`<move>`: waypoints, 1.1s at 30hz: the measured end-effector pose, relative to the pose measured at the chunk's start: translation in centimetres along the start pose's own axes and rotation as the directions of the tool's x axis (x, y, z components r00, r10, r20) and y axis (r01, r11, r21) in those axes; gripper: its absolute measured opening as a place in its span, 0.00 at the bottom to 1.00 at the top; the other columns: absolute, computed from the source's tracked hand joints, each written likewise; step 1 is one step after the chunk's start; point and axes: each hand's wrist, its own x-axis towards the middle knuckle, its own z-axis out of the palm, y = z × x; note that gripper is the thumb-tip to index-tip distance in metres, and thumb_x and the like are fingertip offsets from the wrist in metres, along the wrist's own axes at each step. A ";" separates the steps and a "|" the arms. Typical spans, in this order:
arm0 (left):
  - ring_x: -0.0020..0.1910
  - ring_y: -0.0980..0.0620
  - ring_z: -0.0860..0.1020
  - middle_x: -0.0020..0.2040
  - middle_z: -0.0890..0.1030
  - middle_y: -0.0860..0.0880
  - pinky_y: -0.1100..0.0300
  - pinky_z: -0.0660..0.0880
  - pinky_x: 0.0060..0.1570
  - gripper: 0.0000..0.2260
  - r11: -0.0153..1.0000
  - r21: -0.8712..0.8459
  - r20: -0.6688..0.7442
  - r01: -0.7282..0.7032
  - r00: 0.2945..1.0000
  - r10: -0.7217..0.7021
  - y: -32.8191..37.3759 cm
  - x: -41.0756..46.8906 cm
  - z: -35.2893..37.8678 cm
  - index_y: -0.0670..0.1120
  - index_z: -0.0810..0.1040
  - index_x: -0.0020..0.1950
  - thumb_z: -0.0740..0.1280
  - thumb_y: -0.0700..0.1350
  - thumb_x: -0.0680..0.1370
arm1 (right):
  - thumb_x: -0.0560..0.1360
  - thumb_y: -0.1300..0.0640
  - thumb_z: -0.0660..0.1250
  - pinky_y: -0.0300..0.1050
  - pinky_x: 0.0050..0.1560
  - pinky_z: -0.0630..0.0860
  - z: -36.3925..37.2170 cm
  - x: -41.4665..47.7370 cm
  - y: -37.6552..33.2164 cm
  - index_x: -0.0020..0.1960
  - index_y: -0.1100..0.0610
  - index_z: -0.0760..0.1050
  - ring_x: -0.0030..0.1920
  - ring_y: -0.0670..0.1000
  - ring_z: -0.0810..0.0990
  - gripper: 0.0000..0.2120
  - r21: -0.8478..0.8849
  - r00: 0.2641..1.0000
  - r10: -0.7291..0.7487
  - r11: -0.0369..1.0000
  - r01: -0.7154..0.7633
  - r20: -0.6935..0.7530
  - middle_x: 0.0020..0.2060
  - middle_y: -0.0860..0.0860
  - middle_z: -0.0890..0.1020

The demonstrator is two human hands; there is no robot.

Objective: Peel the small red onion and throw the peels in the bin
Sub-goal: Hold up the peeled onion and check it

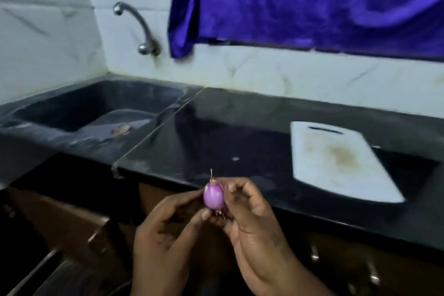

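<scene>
A small red onion point(213, 196), smooth and pinkish purple with a thin dry stalk on top and root hairs below, is held upright in front of the counter edge. My left hand point(168, 230) grips it from the left with thumb and fingertips. My right hand point(252, 218) holds it from the right, fingers curled around its top and bottom. No bin is in view. A brownish scrap that looks like peel point(121, 129) lies in the sink.
A black stone counter point(240, 132) runs ahead, with a white cutting board point(336, 158) on its right part. A dark sink point(96, 108) sits at the left under a wall tap point(141, 29). A blue curtain point(312, 0) hangs above. Brown cabinets point(60, 221) stand below.
</scene>
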 end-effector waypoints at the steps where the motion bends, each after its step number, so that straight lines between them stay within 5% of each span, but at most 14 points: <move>1: 0.52 0.51 0.87 0.52 0.89 0.49 0.59 0.82 0.55 0.13 0.999 -0.032 0.048 -0.009 0.999 0.011 0.9 0.8 1.9 0.53 0.88 0.54 0.79 0.43 0.71 | 0.74 0.53 0.75 0.45 0.47 0.81 -1.2 0.0 -1.9 0.51 0.57 0.81 0.46 0.51 0.84 0.10 -0.016 0.999 -0.045 0.999 0.045 -0.016 0.48 0.57 0.87; 7: 0.50 0.51 0.88 0.50 0.89 0.51 0.53 0.83 0.55 0.14 0.988 -0.143 0.401 -0.057 0.909 0.111 4.8 6.6 15.6 0.48 0.86 0.57 0.77 0.34 0.75 | 0.74 0.57 0.72 0.50 0.58 0.83 -10.4 1.4 -13.8 0.58 0.63 0.81 0.55 0.57 0.86 0.14 -0.256 0.935 -0.322 0.926 0.279 -0.146 0.56 0.62 0.86; 15: 0.47 0.56 0.87 0.46 0.89 0.54 0.45 0.84 0.53 0.07 0.991 0.090 0.570 -0.094 0.821 0.026 -0.1 13.0 28.5 0.51 0.87 0.54 0.77 0.46 0.77 | 0.74 0.50 0.77 0.46 0.45 0.80 -21.5 8.2 -18.2 0.48 0.60 0.84 0.40 0.52 0.82 0.13 -0.644 0.870 -0.395 0.755 0.124 -0.296 0.43 0.61 0.88; 20: 0.42 0.58 0.85 0.44 0.89 0.54 0.50 0.84 0.51 0.04 0.976 0.183 0.581 -0.116 0.814 -0.012 -2.0 15.0 30.7 0.50 0.88 0.52 0.76 0.46 0.78 | 0.74 0.46 0.76 0.54 0.52 0.83 -24.3 11.6 -17.6 0.45 0.60 0.85 0.40 0.58 0.85 0.15 -0.676 0.887 -0.374 0.730 0.101 -0.271 0.41 0.59 0.89; 25: 0.41 0.56 0.84 0.41 0.88 0.53 0.55 0.81 0.46 0.04 0.955 0.270 0.604 -0.122 0.794 -0.070 -2.9 16.2 31.3 0.49 0.88 0.51 0.78 0.46 0.76 | 0.80 0.55 0.70 0.44 0.50 0.85 -25.8 12.8 -17.6 0.52 0.64 0.85 0.47 0.57 0.88 0.12 -0.692 0.924 -0.286 0.721 0.033 -0.254 0.48 0.64 0.87; 27: 0.44 0.56 0.86 0.43 0.88 0.54 0.54 0.82 0.49 0.04 0.936 0.317 0.613 -0.155 0.786 -0.078 -3.4 16.1 31.3 0.50 0.88 0.50 0.77 0.47 0.76 | 0.80 0.59 0.70 0.40 0.46 0.84 -26.4 12.9 -17.3 0.54 0.65 0.85 0.49 0.57 0.88 0.10 -0.707 0.940 -0.247 0.707 0.007 -0.237 0.49 0.64 0.87; 29: 0.45 0.58 0.85 0.43 0.88 0.56 0.52 0.82 0.53 0.03 0.918 0.354 0.618 -0.180 0.782 -0.085 -3.7 15.9 31.3 0.52 0.88 0.49 0.77 0.48 0.76 | 0.79 0.59 0.71 0.45 0.50 0.85 -27.1 13.1 -17.0 0.52 0.63 0.87 0.51 0.58 0.88 0.08 -0.756 0.943 -0.246 0.654 -0.010 -0.225 0.47 0.60 0.89; 33: 0.50 0.59 0.83 0.44 0.87 0.61 0.47 0.76 0.63 0.02 0.899 0.391 0.600 -0.196 0.795 -0.088 -4.1 15.6 31.5 0.56 0.88 0.47 0.76 0.52 0.76 | 0.78 0.54 0.73 0.49 0.52 0.81 -27.4 13.3 -17.1 0.46 0.55 0.89 0.40 0.46 0.82 0.08 -0.842 0.941 -0.262 0.538 -0.040 -0.213 0.40 0.51 0.89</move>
